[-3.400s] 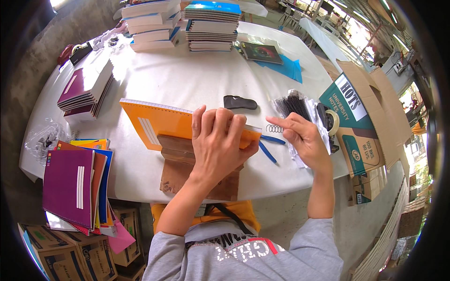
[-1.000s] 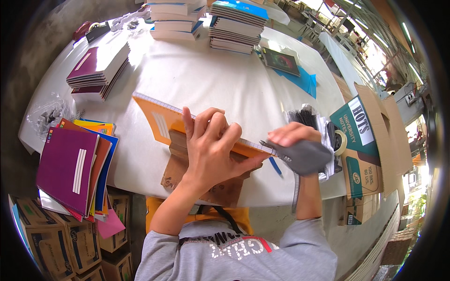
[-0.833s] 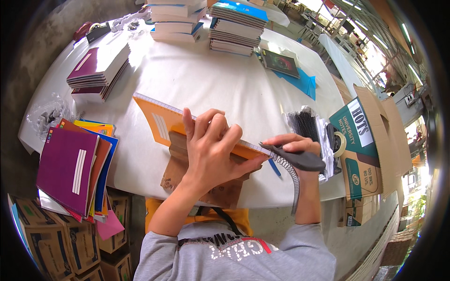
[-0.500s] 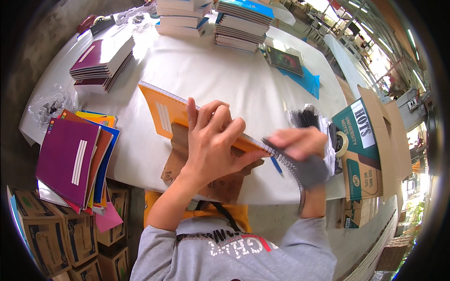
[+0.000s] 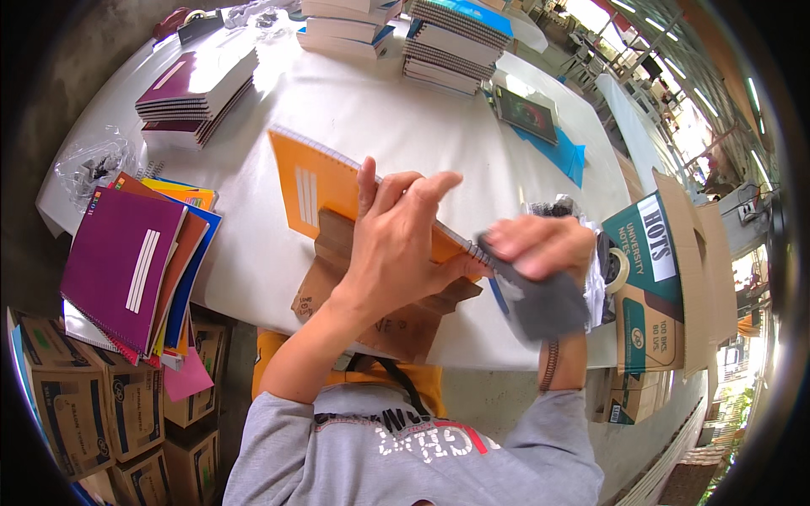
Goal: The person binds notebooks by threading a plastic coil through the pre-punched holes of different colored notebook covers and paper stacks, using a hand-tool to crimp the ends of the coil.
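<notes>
An orange notebook (image 5: pixel 291 181) stands tilted against a folded brown cardboard stand (image 5: pixel 325 287) in front of me. My left hand (image 5: pixel 392 232) grips it near its right end, the thumb low by the edge and the index finger raised. Dark spiral wire shows at the notebook's right corner. There, my right hand (image 5: pixel 544 246), smeared by motion, has its fingers closed over a dark grey pad or cloth (image 5: pixel 544 308). A loose length of spiral coil (image 5: pixel 550 364) hangs below the pad by my right wrist. The pad hides the coil's middle.
Mixed notebooks (image 5: pixel 122 249) lie piled at the table's left edge, below a purple notebook stack (image 5: pixel 194 88). More stacks (image 5: pixel 456 46) stand at the back. At right are a tape roll (image 5: pixel 618 268) and an open carton (image 5: pixel 645 312); boxes (image 5: pixel 67 405) sit lower left.
My left index finger has lifted and straightened. The right hand and grey pad still move at the notebook's corner; less of the hanging coil shows. The whole view has shifted slightly.
</notes>
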{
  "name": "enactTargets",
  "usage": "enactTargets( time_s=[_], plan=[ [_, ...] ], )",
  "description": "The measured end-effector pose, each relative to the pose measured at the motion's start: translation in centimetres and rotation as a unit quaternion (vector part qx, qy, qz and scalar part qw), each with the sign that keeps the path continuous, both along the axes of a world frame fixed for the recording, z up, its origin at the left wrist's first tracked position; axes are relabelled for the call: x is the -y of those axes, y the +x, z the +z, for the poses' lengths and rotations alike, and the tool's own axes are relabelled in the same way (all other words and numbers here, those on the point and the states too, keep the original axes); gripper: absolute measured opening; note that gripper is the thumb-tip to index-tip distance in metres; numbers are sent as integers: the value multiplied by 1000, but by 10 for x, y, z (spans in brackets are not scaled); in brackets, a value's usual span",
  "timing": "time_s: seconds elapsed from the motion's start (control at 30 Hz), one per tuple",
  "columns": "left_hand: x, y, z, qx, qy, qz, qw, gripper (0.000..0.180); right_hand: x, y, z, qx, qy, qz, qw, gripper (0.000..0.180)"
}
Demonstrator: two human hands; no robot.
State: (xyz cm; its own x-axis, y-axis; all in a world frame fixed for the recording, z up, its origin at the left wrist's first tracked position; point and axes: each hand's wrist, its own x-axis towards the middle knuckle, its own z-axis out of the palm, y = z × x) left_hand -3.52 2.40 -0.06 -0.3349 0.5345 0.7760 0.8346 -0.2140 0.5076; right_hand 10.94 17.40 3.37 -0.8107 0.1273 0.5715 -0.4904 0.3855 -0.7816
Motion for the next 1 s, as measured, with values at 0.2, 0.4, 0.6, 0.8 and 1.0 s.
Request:
enactTargets(
  time_s=[0.2,0.4,0.6,0.8,1.0],
  plan=[
    [2,1,2,0,5,15,1000,87,-7,-8,0,-7,-83,-33,996,28],
    [12,-28,14,-94,-41,177,979,78,-11,-10,-11,27,-150,-151,977,31],
    [14,-57,8,-104,-16,195,975,65,-10,-40,12,86,53,-249,963,10],
    [15,-60,10,-89,-2,190,978,65,-22,-64,18,110,206,-223,946,26],
    [20,-65,16,-83,-43,189,978,66,-16,-80,13,151,186,-138,961,17]
  ],
)
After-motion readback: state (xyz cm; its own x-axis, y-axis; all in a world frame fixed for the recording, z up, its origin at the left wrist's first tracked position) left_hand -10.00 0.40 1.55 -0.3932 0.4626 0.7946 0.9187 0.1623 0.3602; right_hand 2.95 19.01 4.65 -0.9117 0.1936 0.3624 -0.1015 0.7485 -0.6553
